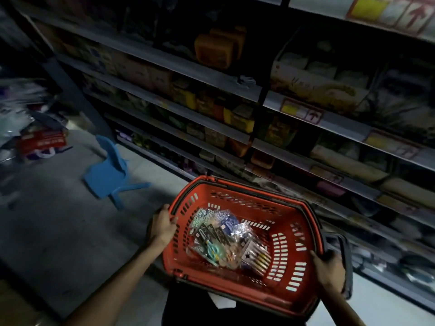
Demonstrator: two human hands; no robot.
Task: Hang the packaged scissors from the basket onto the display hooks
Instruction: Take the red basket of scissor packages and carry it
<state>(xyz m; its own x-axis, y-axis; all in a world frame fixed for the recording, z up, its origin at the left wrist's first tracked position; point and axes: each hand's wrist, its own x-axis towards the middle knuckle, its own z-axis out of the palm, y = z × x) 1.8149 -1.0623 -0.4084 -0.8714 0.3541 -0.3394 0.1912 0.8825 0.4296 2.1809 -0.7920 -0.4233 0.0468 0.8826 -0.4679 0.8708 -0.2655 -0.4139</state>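
Left hand (163,225), right hand (327,267): fingers (172,220) curled round basket (235,200) rim | packaged scissors (219,236) inside, blurred

1. Stocked shelves (211,95) block 11 to 3 o'clock of the red basket (235,194).
2. A blue plastic chair (110,170) stands at 10 o'clock, well apart.
3. Bare floor (58,231) lies open at 8 to 9 o'clock.

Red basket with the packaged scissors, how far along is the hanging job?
Done: nothing visibly hung; no display hooks are in view. In hand: the left hand and right hand grip the sides of the red slotted plastic basket, carrying it beside stocked shelves. Left: the clear-wrapped bundle of packaged scissors lies inside, all to be hung.
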